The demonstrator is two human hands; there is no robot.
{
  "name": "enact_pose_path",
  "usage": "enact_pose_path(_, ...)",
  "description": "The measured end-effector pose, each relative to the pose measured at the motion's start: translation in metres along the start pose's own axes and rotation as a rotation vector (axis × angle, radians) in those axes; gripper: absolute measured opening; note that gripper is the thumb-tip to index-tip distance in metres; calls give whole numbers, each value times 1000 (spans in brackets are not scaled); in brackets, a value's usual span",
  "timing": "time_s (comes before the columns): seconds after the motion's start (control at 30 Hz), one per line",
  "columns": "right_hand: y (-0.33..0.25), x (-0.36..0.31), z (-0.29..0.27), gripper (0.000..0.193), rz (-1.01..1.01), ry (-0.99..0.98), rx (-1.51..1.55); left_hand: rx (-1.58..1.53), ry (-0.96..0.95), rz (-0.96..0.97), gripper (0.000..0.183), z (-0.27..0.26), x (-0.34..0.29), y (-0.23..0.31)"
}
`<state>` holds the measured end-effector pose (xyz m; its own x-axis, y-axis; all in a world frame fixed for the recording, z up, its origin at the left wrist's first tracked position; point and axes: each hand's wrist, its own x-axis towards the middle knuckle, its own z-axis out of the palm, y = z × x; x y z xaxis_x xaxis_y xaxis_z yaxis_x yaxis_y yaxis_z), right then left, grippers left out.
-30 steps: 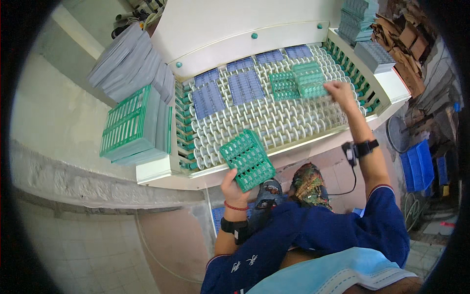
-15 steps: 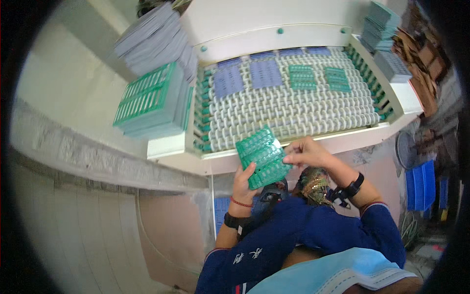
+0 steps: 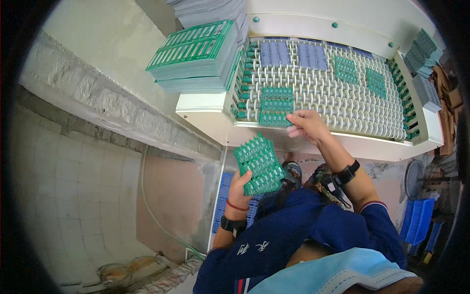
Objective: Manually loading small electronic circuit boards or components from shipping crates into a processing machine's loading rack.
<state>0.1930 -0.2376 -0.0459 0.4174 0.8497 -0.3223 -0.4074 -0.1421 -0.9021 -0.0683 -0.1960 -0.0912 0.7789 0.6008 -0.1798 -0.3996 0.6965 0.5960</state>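
Fanned in my left hand [image 3: 239,191] is a small stack of green circuit boards [image 3: 258,164], held below the machine's front edge with the thumb on top. My right hand [image 3: 309,126] pinches the near right corner of a single green circuit board [image 3: 276,104]. That board lies over the front left of a roller conveyor [image 3: 323,98] with white wheels. Farther back on the rollers are two purple-blue panels [image 3: 275,53] and two green boards, one in the middle [image 3: 345,69] and one to its right [image 3: 376,82].
A tall stack of green-topped boards [image 3: 191,49] stands on the machine's left corner, with grey sheets [image 3: 210,12] piled behind it. More stacked boards [image 3: 423,51] sit at the right end. Blue bins [image 3: 417,220] are at lower right. A rough concrete ledge [image 3: 98,105] runs along the left.
My right hand has left the stack and moved up with one green board, which now lies on the front left rollers. The stack stays in my left hand. The view has shifted left.
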Motion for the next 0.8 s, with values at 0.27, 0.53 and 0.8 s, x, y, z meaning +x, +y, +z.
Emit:
enact_pose_path(0.27, -9, -29, -5, 24, 81, -48, -374, 54, 50, 5, 55, 0, -7, 2)
enact_pose_path(0.53, 7, -42, -25, 19, -27, -139, -327, 103, -65, -40, 54, 19, 45, -9)
enact_pose_path(0.8, -22, -25, -79, 24, -201, 419, -597, -95, -157, -53, 50, 27, 46, -12)
